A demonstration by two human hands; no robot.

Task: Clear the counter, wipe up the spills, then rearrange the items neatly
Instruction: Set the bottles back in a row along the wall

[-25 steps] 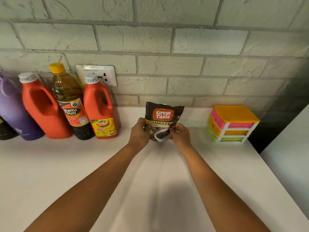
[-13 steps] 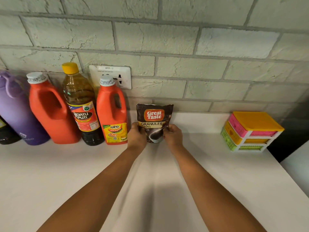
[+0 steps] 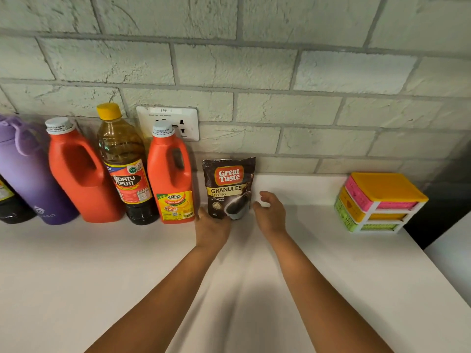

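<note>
My left hand (image 3: 212, 229) sits at the lower left corner of the pouch (image 3: 228, 187), fingers tucked against its base; from this angle I can't say for certain whether they pinch it or only touch it. My right hand (image 3: 270, 215) is just off the pouch's right edge, its grip slack and part-open, fingers loosely curved with nothing in them.

The pouch stands upright on the white surface (image 3: 76, 276), close to the brick wall (image 3: 254, 72). Its dark front reads "Great Taste" in a red badge, then "GRANULES" and "STRONG" on a gold band, above a picture of a cup; the small print below is too fine for me to read.

Just left of it stands a red jug (image 3: 171, 174) with a white cap and a yellow "UFC" label. Next comes a bottle (image 3: 126, 169) with a yellow cap, dark liquid low down, and a red label reading "DATU PUTI". Beyond that is a second red jug (image 3: 81, 174) turned so I see no label, then a purple flask (image 3: 28, 174) with faint lettering near its foot.

Behind the UFC jug a white socket (image 3: 188, 123) is marked "8PP-". Well to the right, near the surface's far corner, sits a small drawer unit (image 3: 379, 202) in yellow, pink and green.
</note>
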